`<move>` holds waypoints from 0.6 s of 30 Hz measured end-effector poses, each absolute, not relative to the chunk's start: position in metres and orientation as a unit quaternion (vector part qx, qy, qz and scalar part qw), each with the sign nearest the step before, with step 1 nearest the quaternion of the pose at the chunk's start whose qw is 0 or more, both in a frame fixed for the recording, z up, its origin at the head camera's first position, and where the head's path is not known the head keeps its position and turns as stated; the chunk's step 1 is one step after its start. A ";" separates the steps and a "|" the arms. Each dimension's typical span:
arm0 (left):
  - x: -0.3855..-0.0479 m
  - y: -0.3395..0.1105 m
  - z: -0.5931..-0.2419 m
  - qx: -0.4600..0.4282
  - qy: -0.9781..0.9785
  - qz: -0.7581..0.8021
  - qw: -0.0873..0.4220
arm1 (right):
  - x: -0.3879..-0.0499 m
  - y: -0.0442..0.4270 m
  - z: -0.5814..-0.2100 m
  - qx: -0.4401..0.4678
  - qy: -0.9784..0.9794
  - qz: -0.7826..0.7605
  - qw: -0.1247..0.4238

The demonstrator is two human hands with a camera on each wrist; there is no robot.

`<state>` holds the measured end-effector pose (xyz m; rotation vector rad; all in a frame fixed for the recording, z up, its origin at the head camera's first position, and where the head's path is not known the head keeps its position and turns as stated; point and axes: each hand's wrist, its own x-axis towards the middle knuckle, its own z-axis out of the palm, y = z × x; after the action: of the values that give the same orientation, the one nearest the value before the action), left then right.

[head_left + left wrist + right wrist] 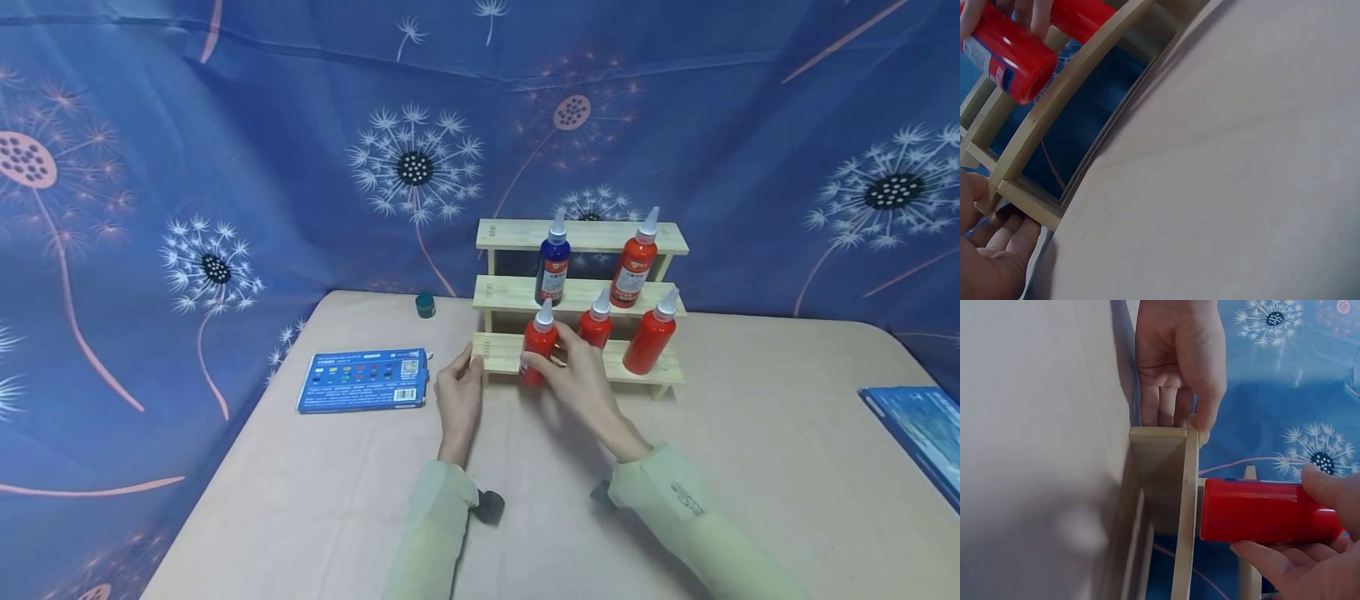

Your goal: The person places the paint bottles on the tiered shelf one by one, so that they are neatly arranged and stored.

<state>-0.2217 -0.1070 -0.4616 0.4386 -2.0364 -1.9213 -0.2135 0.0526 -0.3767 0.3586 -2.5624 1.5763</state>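
A three-tier wooden rack [510, 292] stands at the back of the table. At its lower left corner my left hand [458, 400] grips the end of the bottom tier, thumb on the board and fingers beside the leg [1029, 203]. My right hand [585, 387] holds a red squeeze bottle [537, 343] with a pale pointed cap, upright at the bottom tier's left part. In the right wrist view the bottle's base [1210, 509] is at the board; contact is unclear. Two more red bottles [651, 342] [595, 328] stand to its right, one partly behind my hand.
On the middle tier are a dark blue bottle [553, 268] and an orange-red bottle [633, 271]. Left of the rack lie a blue flat box [364, 381] and a small dark green jar [425, 306]. Another blue item [918, 433] lies at the right edge. Dandelion-print cloth [300, 167] hangs behind.
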 end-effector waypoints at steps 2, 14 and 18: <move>-0.222 -0.106 -0.462 0.154 -0.711 -0.670 0.150 | -0.216 0.051 -0.379 0.114 -0.848 0.515 0.054; -0.224 -0.107 -0.466 0.154 -0.714 -0.667 0.146 | -0.231 0.044 -0.384 0.116 -0.850 0.510 0.070; -0.224 -0.108 -0.464 0.155 -0.717 -0.663 0.149 | -0.235 0.039 -0.383 0.124 -0.848 0.509 0.076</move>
<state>-0.2238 -0.1076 -0.4642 0.4442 -2.0615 -1.9044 -0.2349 0.0391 -0.3825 0.3715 -2.5423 1.5265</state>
